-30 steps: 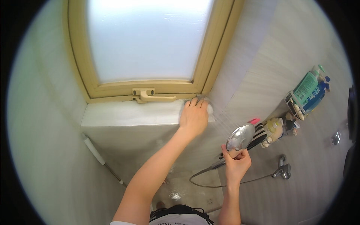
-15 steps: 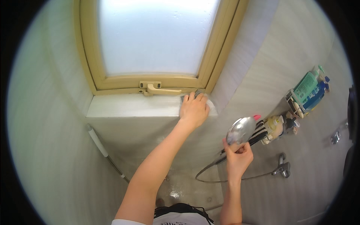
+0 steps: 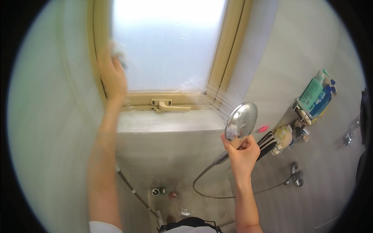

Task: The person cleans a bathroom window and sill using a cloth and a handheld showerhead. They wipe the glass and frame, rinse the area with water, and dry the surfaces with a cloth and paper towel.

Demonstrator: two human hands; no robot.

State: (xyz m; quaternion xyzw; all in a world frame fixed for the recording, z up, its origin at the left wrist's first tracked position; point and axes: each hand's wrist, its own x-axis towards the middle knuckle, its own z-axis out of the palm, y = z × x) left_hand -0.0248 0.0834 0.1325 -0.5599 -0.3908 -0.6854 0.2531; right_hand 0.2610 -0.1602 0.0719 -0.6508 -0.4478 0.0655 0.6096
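Note:
My left hand (image 3: 112, 77) is raised at the window's left side, against the beige frame (image 3: 100, 23). It is closed round a grey and white scrubbing sponge (image 3: 119, 54), blurred by motion and partly hidden by the fingers. Held in my right hand (image 3: 244, 153), the chrome shower head (image 3: 243, 121) faces left. Its spray of water crosses to the lower right corner of the frosted window pane (image 3: 167, 46). Below the pane, a beige latch handle (image 3: 175, 107) lies level above the wet white sill (image 3: 167, 122).
The hose (image 3: 196, 186) loops to a wall tap (image 3: 295, 178). Bottles (image 3: 312, 91) stand in a wall rack at right, above a second rack (image 3: 281, 139). A pole (image 3: 132, 188) leans at lower left; small containers (image 3: 155, 192) sit on the wet floor.
My left hand has moved left and up with the sponge, from the sill's right end to the left window frame. Water now sprays visibly from the shower head, which tilts more toward the window.

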